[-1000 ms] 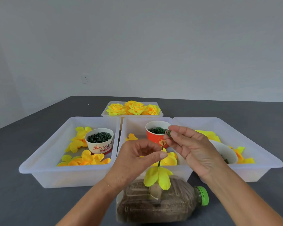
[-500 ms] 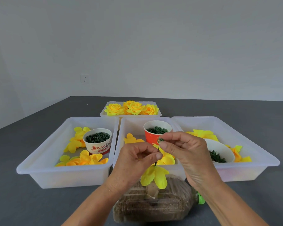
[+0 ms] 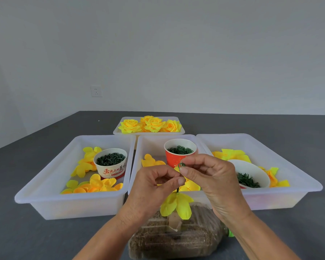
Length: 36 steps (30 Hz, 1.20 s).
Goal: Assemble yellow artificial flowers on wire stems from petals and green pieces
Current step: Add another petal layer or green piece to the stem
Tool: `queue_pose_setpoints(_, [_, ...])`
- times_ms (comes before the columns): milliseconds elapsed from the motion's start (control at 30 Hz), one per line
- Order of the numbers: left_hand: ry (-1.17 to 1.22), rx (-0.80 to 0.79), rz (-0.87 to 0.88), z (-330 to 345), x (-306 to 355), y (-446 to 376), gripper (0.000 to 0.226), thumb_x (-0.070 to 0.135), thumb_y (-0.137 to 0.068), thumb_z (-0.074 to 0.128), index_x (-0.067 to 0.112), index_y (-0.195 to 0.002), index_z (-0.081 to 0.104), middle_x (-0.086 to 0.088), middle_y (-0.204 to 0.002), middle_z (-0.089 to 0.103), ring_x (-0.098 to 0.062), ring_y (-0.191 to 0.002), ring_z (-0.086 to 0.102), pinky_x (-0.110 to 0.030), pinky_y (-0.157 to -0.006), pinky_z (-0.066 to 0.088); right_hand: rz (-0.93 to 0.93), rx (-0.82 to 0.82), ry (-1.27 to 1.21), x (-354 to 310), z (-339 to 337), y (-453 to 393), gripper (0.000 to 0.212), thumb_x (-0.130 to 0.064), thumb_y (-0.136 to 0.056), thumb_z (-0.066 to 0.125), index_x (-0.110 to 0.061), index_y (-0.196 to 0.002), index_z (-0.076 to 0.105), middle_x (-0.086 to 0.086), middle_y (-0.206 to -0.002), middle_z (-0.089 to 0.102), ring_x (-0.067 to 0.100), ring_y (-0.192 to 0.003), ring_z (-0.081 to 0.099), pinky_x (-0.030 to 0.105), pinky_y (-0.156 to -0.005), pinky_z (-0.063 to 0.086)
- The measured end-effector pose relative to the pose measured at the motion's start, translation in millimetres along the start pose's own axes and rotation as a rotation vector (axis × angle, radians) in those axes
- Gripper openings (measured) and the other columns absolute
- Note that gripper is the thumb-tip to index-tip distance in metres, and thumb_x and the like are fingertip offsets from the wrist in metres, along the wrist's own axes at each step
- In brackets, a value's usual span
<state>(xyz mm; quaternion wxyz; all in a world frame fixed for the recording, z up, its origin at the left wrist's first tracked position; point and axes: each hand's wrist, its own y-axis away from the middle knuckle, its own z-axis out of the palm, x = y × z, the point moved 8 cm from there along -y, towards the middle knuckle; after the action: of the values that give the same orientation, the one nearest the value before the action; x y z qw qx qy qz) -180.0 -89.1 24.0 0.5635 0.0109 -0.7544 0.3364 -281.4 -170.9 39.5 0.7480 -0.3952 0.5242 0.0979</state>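
— Four white trays (image 3: 73, 203) on dark grey tabletop (image 3: 17, 231); pale wall (image 3: 158, 53) behind, socket (image 3: 96, 91) low on it.

— And up front?

— Left hand (image 3: 154, 186) pinching wire stem (image 3: 177, 190) above yellow petals (image 3: 176, 203); right hand (image 3: 210, 177) pinching small green ring (image 3: 181, 165) at stem's top, over soil-filled bottle (image 3: 176, 241).

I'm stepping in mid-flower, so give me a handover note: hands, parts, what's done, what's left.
Left hand pinches the wire stem just above the yellow petal already threaded on it.
Right hand pinches a small green ring at the stem's top.
Rings: red cup, middle tray. Loose petals in all three trays.
Done: finished flowers in the far tray.
Left: probably thread the ring on, then further petals.
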Motion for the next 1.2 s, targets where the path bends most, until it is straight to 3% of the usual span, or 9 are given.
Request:
queue_pose_setpoints(200, [-0.013,-0.009,0.013,-0.1,0.6,-0.2,0.015,0.025,-0.07,0.069,0.01,-0.07,0.071,-0.006,-0.065,0.067,-0.015,-0.063,0.058,-0.027,-0.063,0.048,-0.066,0.001,0.086,-5.1,-2.0,0.0,0.027,0.006,-0.064,0.076,-0.019,-0.073,0.072,0.002,-0.073,0.072,0.013,-0.068,0.068,0.021,-0.064,0.055])
queue_pose_setpoints(400, [-0.013,-0.009,0.021,-0.5,0.2,-0.2,0.016,0.025,-0.071,0.069,0.009,-0.071,0.071,-0.011,-0.066,0.067,-0.019,-0.064,0.058,-0.033,-0.065,0.049,-0.147,-0.018,0.195,-13.6,0.9,0.5,0.033,0.008,-0.067,0.076,-0.022,-0.079,0.071,-0.003,-0.078,0.071,0.01,-0.071,0.066,0.018,-0.067,0.053])
queue_pose_setpoints(567, [-0.024,-0.011,0.025,0.8,1.7,-0.6,0.01,0.025,-0.07,0.069,0.015,-0.069,0.071,0.0,-0.063,0.067,-0.01,-0.062,0.058,-0.023,-0.062,0.048,-0.132,-0.023,0.212,-13.3,1.8,0.8,0.035,0.01,-0.069,0.074,-0.022,-0.082,0.069,-0.006,-0.081,0.072,0.008,-0.074,0.067,0.016,-0.068,0.052])
queue_pose_setpoints(867, [-0.027,-0.009,0.047,-0.7,1.7,-0.2,0.006,0.022,-0.072,0.069,0.019,-0.067,0.069,0.004,-0.061,0.066,-0.005,-0.06,0.057,-0.019,-0.061,0.045,-0.151,-0.025,0.237,-16.1,6.1,0.7,0.035,0.012,-0.07,0.072,-0.021,-0.083,0.069,-0.005,-0.083,0.073,0.009,-0.074,0.068,0.017,-0.069,0.052])
queue_pose_setpoints(1067, [-0.021,-0.008,0.042,-0.2,1.5,0.1,0.007,0.024,-0.071,0.069,0.019,-0.067,0.071,-0.002,-0.063,0.067,-0.009,-0.062,0.058,-0.023,-0.062,0.048,-0.115,-0.058,0.245,-14.5,7.2,0.5,0.035,0.008,-0.073,0.072,-0.026,-0.082,0.069,-0.001,-0.079,0.073,0.013,-0.073,0.07,0.025,-0.07,0.056])
queue_pose_setpoints(1200, [-0.011,0.002,0.023,-0.4,-0.3,0.4,0.015,0.024,-0.069,0.069,0.01,-0.07,0.071,-0.012,-0.068,0.068,-0.014,-0.064,0.06,-0.03,-0.065,0.05,-0.16,-0.039,0.25,-19.1,5.5,0.3,0.038,0.009,-0.072,0.073,-0.026,-0.086,0.067,-0.005,-0.083,0.073,0.011,-0.077,0.07,0.018,-0.069,0.054])
